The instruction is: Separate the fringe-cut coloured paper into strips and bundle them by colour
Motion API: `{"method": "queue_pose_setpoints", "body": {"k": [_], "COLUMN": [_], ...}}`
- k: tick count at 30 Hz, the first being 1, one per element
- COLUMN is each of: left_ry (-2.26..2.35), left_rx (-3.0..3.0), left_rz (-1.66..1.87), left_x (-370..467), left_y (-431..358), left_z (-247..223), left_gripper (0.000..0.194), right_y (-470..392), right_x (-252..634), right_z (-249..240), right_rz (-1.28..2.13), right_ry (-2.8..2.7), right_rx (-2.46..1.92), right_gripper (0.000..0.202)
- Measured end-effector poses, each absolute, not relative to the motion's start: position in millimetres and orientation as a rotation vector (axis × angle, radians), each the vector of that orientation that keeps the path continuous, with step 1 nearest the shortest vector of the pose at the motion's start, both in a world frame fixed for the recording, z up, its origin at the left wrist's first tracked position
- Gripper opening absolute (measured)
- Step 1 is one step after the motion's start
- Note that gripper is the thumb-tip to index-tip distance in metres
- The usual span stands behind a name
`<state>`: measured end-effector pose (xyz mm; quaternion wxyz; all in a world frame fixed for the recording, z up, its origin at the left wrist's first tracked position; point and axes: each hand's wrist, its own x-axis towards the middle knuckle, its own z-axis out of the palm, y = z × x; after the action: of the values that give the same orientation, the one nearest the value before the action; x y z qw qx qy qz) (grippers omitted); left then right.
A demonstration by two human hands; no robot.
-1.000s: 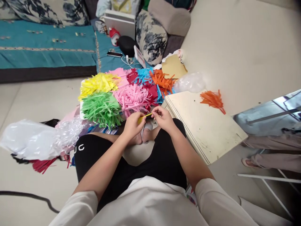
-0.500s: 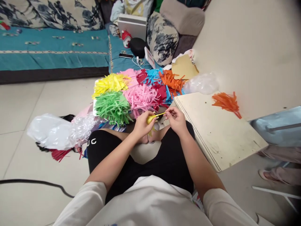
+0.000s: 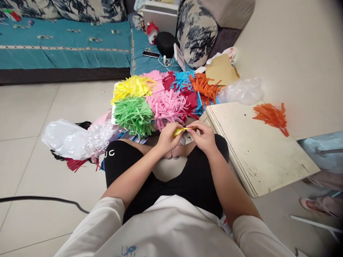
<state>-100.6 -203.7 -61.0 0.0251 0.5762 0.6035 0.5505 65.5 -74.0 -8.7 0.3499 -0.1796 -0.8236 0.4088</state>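
Note:
Between my thighs I see both hands close together at a yellow paper piece [image 3: 178,132], rolled or folded narrow. My left hand [image 3: 169,137] is closed around its wider part. My right hand [image 3: 203,136] pinches its thin end between thumb and fingers, and the fingertips of both hands almost meet. Just beyond my hands lie heaps of fringed paper: yellow [image 3: 132,86], green [image 3: 134,117], pink [image 3: 170,105], and orange [image 3: 205,88]. A finished-looking orange paper tassel [image 3: 272,116] rests on the cream board to my right.
The cream board-topped stool or box [image 3: 261,150] stands by my right knee. Plastic bags [image 3: 66,139] lie on the floor at left, near a black cable [image 3: 45,198]. A teal-covered sofa [image 3: 66,43] runs along the back. Another person's foot [image 3: 312,205] shows at right.
My right hand has come closer to my left along the yellow paper, and less of its thin end shows between them. The whole view has shifted slightly.

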Motion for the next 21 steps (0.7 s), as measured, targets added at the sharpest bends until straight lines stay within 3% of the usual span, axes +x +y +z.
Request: {"method": "queue_pose_setpoints", "body": {"k": [5, 12, 16, 21], "left_ry": [1.785, 1.807, 1.726, 1.601], "left_rx": [1.835, 1.665, 1.558, 1.629], "left_rz": [1.818, 1.717, 1.759, 1.711], "left_x": [-100, -98, -96, -103], "left_y": [-204, -203, -200, -200], "left_z": [-60, -63, -62, -55], "left_gripper": [0.010, 0.012, 0.019, 0.035], "right_y": [-77, -76, -76, -44], "right_x": [65, 66, 70, 83], "right_z": [-7, -10, -13, 6], "right_rz": [1.060, 1.074, 1.062, 0.795], "right_ry": [-2.136, -2.115, -2.080, -2.252], "right_rx": [-0.458, -0.454, -0.537, -0.512], "right_gripper": [0.033, 0.034, 0.037, 0.037]}}
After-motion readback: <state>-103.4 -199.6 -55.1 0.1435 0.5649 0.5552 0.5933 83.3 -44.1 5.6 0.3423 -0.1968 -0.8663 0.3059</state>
